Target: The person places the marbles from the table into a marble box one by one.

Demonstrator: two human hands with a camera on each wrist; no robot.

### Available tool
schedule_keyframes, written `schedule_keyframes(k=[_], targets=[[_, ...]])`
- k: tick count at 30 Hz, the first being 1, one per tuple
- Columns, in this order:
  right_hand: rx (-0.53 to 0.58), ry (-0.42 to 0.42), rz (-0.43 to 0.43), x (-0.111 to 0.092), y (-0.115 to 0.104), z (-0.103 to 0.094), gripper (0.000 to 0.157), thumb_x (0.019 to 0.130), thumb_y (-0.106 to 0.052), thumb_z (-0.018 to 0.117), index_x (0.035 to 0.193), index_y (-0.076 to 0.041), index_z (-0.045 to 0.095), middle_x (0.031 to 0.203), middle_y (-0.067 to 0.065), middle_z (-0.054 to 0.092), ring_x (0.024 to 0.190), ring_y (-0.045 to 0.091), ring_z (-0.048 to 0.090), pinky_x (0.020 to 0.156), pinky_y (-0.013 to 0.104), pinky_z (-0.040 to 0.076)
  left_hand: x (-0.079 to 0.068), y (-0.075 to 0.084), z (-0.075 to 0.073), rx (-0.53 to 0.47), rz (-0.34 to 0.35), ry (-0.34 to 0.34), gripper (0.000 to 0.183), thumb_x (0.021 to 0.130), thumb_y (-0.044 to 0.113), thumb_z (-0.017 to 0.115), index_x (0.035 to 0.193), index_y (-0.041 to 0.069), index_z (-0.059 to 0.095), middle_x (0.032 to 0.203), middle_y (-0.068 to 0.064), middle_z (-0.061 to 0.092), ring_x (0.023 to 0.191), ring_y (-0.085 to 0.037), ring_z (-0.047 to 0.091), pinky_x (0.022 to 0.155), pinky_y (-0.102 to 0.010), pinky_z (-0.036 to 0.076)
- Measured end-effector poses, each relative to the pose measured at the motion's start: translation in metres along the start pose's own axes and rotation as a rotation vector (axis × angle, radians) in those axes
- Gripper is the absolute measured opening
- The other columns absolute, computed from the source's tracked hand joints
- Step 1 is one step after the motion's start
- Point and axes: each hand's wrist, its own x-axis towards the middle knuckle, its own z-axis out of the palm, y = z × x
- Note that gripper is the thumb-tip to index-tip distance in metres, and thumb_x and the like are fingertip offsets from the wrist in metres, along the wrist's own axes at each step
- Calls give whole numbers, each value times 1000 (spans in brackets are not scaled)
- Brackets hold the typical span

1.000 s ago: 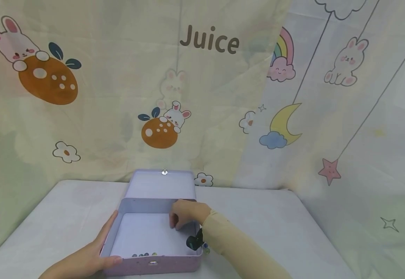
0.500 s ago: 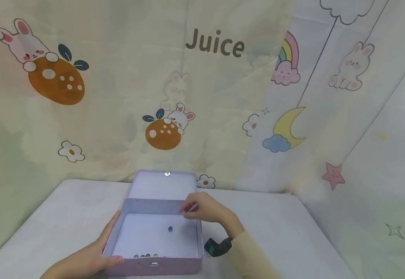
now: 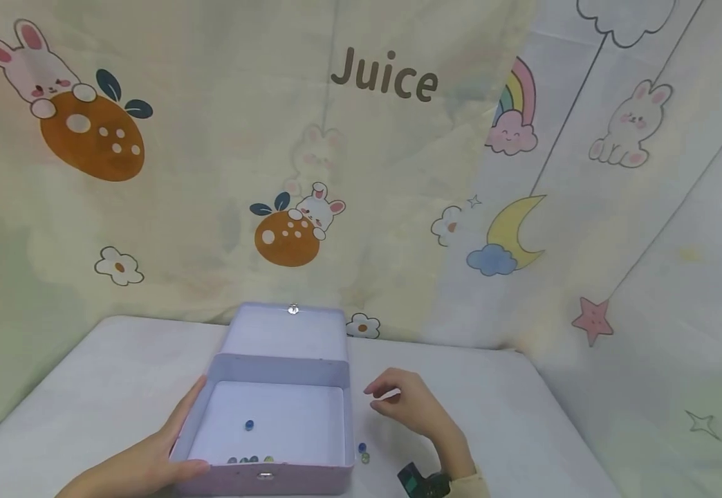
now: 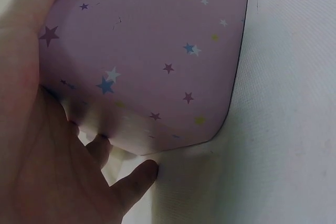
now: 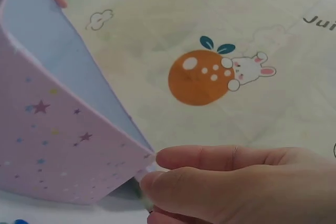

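Note:
A lilac tin box (image 3: 264, 477) printed with stars stands with its hinged lid (image 3: 286, 335) raised at the back. My left hand (image 3: 149, 456) holds the box's left side, thumb at the front corner and fingers along the wall; the starry side (image 4: 147, 40) fills the left wrist view. Inside, a blue marble (image 3: 249, 425) lies alone on the floor, and several marbles (image 3: 254, 459) line the front wall. My right hand (image 3: 407, 401), fingers loosely bent and holding nothing, hovers right of the box. Below it on the table are a blue marble (image 3: 362, 448) and a greenish one (image 3: 365, 458).
The box stands near the front of a white-covered table (image 3: 492, 401). A cloth backdrop (image 3: 386, 277) with printed rabbits and oranges hangs right behind the table. A dark wrist camera (image 3: 423, 483) sits on my right wrist.
My right hand has let go of a blue marble in the box and moved out over the right wall. That marble has rolled leftward and toward the front. The left hand stays on the box.

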Motion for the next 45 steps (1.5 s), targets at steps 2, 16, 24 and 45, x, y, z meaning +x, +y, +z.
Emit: schedule_keyframes(k=[2,16,24,45], targets=[[-23,-18,29,-1,1,1,16,82,-7,71,97,-8,72,97,9,68,90,18,64,74,18,52,0,0,-1,20,2,15,107,83,30,70,152,25,-12,154,-18,12,119,11,29,87,-17,40],[-157,-155,117,-6,2,22,10,77,-12,75,86,-14,72,78,-9,64,70,1,56,64,19,48,0,-1,2,-58,19,13,108,82,28,71,153,23,-11,154,-21,7,116,27,16,90,-12,35],[-189,-169,105,-7,3,32,8,75,-10,76,82,-12,73,73,-9,64,62,-1,52,60,18,47,0,1,1,-27,10,-1,107,84,29,69,152,26,-13,155,-22,6,116,31,10,90,-14,36],[-238,-185,55,-2,11,42,5,78,-10,74,82,-13,74,72,-13,64,65,-4,52,63,16,47,-2,-3,8,-63,49,54,107,82,30,71,153,22,-9,149,31,-7,122,27,5,87,7,9]])
